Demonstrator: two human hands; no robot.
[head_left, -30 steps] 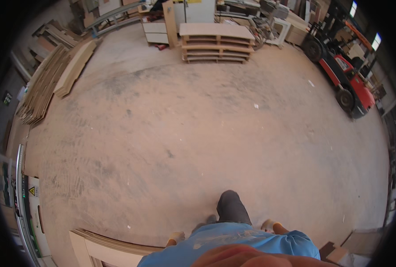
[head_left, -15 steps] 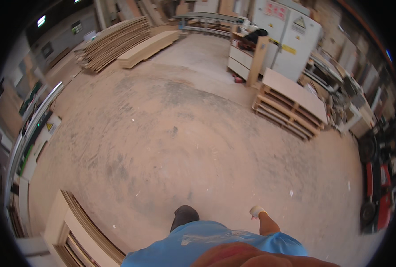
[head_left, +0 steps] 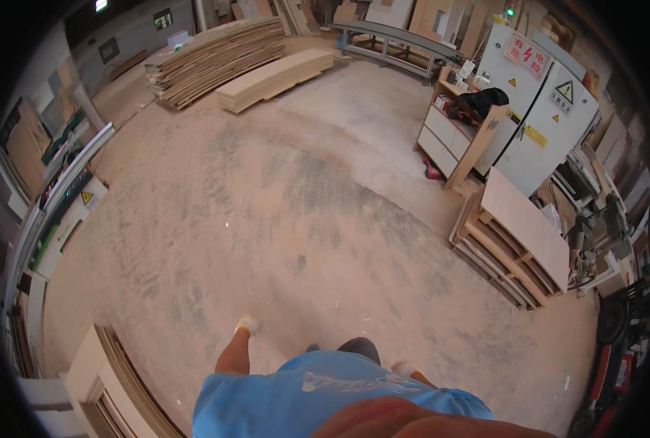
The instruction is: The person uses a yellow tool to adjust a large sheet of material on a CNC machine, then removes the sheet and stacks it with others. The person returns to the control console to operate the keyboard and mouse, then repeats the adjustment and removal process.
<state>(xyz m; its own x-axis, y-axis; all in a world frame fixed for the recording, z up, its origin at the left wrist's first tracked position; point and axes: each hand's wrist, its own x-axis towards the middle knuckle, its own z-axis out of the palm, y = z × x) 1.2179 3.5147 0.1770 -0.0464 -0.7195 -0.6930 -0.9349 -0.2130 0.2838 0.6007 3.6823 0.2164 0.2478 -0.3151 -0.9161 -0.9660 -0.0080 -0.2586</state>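
Observation:
My left hand point(head_left: 249, 323), in a pale glove, swings out ahead of my blue shirt point(head_left: 288, 394) over the dusty floor. My right hand point(head_left: 404, 367), gloved as well, is low beside the shirt, partly hidden behind it. No object shows in either hand, and both are too small to make out how the fingers are bent. A dark knee point(head_left: 360, 348) pokes out between them. Nearest to my left hand is a stack of wooden frames point(head_left: 124, 387) at the lower left, well apart from it.
Stacked boards point(head_left: 215, 62) and a pale plank pile point(head_left: 274, 79) lie far ahead. At right stand a pallet stack point(head_left: 515, 237), a drawer unit point(head_left: 445, 139) and a grey electrical cabinet point(head_left: 540, 102). A long machine point(head_left: 59, 204) edges the left; a red wheeled machine point(head_left: 602, 372) the right.
My left hand has come into view, swung forward, while my right hand has drawn back toward the shirt. The pallets and cabinet appear closer and further right.

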